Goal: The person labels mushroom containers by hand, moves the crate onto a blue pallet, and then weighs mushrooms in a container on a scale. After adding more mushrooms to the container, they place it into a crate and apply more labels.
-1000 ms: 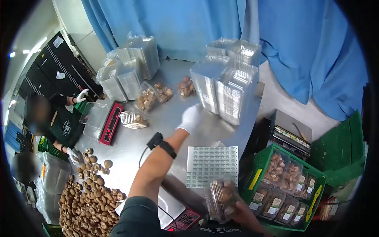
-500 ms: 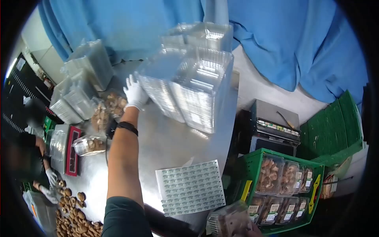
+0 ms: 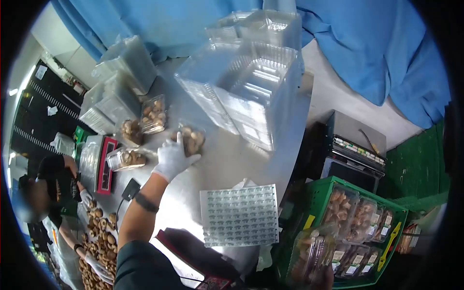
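Note:
My gloved left hand (image 3: 173, 158) is over the steel table, thumb and index finger spread at the near edge of a clear pack of mushrooms (image 3: 193, 140). My right hand (image 3: 329, 276), low at the right and partly hidden, holds another clear mushroom pack (image 3: 309, 253) beside the green crate (image 3: 302, 215). Three more packs lie left of my left hand: one upper (image 3: 153, 115), one middle (image 3: 130, 133) and one lower (image 3: 126, 158). A label sheet (image 3: 240, 215) lies flat between my hands.
Stacked clear trays (image 3: 241, 92) stand at the back, with more stacks (image 3: 128, 63) at the back left. A red-edged scale (image 3: 107, 166) is at the left. A co-worker's gloved hands (image 3: 99, 269) are by loose mushrooms (image 3: 99, 241). A printer-like device (image 3: 355, 145) stands right.
My left hand has come back toward me from beside the tray stack, and a mushroom pack now shows at its fingers. The pack in my right hand is more fully in view. The view has shifted.

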Demonstrator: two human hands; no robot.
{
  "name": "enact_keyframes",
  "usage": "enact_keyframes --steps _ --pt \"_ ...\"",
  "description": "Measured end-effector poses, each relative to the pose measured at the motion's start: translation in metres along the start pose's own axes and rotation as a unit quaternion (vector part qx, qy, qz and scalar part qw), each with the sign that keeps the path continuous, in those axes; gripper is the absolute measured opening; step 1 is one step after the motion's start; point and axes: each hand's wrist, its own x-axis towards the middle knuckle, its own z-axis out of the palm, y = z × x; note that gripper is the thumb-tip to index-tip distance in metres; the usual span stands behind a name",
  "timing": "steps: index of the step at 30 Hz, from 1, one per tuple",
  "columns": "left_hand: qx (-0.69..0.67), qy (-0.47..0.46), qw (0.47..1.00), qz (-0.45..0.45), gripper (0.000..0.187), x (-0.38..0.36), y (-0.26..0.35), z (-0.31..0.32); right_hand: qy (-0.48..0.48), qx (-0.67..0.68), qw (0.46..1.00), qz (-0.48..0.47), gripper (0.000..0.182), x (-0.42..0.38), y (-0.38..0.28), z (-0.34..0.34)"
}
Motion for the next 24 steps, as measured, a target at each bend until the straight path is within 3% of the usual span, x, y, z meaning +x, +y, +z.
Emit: enact_keyframes --steps 2,4,5,6,8,9,10,11,12,14,16,18,20,24 --pt "-0.049 -0.059 0.997 -0.002 0.103 -0.036 -0.017 -0.006 -0.032 -0.036 0.999 -0.01 0.102 -0.009 -0.007 0.011" --pt "-0.021 0.021 0.999 -0.043 0.11 -0.056 -0.048 0.01 -0.062 -0.059 0.996 -0.021 0.099 -0.009 -0.016 0.022" --pt "-0.108 0.029 0.992 -0.059 0.112 -0.059 -0.07 0.034 -0.07 -0.066 0.995 -0.024 0.097 -0.009 -0.022 0.026" --pt "-0.107 0.028 0.993 -0.047 0.112 -0.066 -0.083 0.036 -0.071 -0.069 0.995 -0.03 0.096 -0.014 -0.027 0.028" --pt "-0.392 -0.155 0.897 -0.132 0.066 -0.067 -0.093 0.048 -0.033 -0.086 0.994 -0.052 0.092 -0.025 -0.034 0.021" --pt "-0.507 -0.061 0.854 -0.101 0.048 -0.061 -0.108 0.093 -0.002 -0.13 0.989 -0.075 0.091 -0.033 -0.034 0.014" --pt "-0.559 -0.026 0.823 -0.098 0.045 -0.056 -0.119 0.125 0.041 -0.18 0.978 -0.1 0.089 -0.042 -0.03 0.01" --pt "-0.541 -0.059 0.833 -0.095 0.042 -0.06 -0.119 0.122 0.02 0.015 0.996 -0.089 0.081 -0.044 -0.005 -0.002" --pt "-0.608 -0.049 0.788 -0.081 0.035 -0.08 -0.092 0.09 -0.016 0.205 0.974 -0.098 0.074 -0.034 0.02 -0.022" --pt "-0.678 -0.028 0.733 -0.032 0.028 -0.098 -0.069 0.066 0.019 0.206 0.972 -0.114 0.072 -0.047 0.039 -0.04" --pt "-0.61 -0.025 0.785 -0.103 0.024 -0.1 -0.081 0.059 0.043 0.2 0.966 -0.16 0.07 -0.066 0.041 -0.055" --pt "-0.644 -0.006 0.762 -0.072 0.023 -0.111 -0.074 0.046 0.094 0.179 0.957 -0.209 0.064 -0.089 0.041 -0.088" --pt "-0.711 0.056 0.7 -0.035 0.025 -0.131 -0.062 0.019 0.19 0.16 0.939 -0.24 0.062 -0.116 0.031 -0.111" --pt "-0.72 0.054 0.689 0.068 0.025 -0.21 0.033 -0.053 0.352 0.068 0.898 -0.257 0.06 -0.148 0.03 -0.178"
